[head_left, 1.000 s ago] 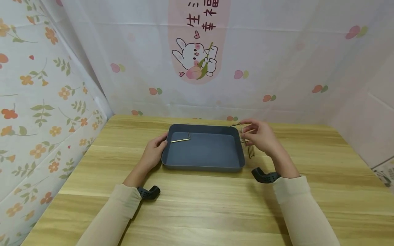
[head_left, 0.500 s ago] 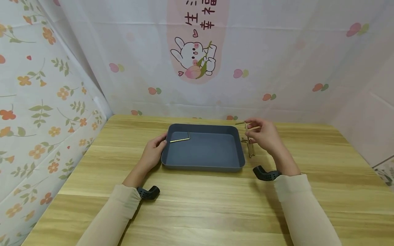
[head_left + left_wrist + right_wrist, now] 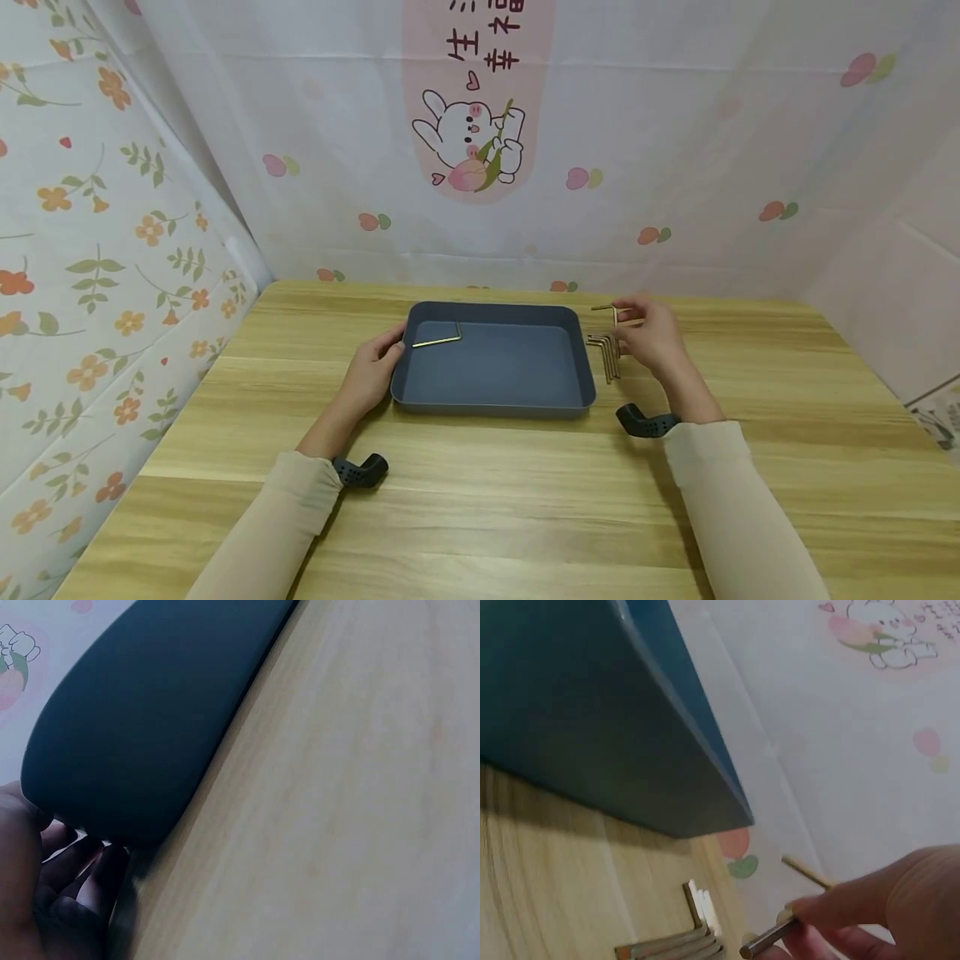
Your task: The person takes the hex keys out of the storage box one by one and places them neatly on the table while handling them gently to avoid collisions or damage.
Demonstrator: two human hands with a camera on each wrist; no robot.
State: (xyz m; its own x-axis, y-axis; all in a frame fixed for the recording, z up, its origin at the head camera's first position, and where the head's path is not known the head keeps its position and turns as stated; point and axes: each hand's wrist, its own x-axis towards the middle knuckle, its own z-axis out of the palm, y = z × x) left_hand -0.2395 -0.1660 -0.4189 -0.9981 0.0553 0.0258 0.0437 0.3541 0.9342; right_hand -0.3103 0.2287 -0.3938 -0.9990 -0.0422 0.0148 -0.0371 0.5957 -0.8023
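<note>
My left hand [image 3: 371,372] grips the left side of a grey rectangular tray [image 3: 510,371], its thumb at the rim. In the left wrist view curled fingers [image 3: 71,877] lie against the tray's end. A brass-coloured L-shaped hex key [image 3: 438,341] lies inside the tray, towards the left. On the right, my right hand [image 3: 652,337] pinches another L-shaped hex key [image 3: 769,937] by its long arm, the short arm pointing left. It is above several nested hex keys [image 3: 606,358] lying on the table right beside the tray. The fingers hide part of the held key.
The wooden table [image 3: 480,500] extends in front of the tray and to both sides. A white printed cloth [image 3: 675,150] hangs behind the table's back edge. Floral cloth [image 3: 112,275] covers the left side. Black wrist mounts [image 3: 363,471] sit on both forearms.
My right hand has moved right and slightly down with the hex key, from the tray's right rim to over the nested keys. The left hand and tray stay put.
</note>
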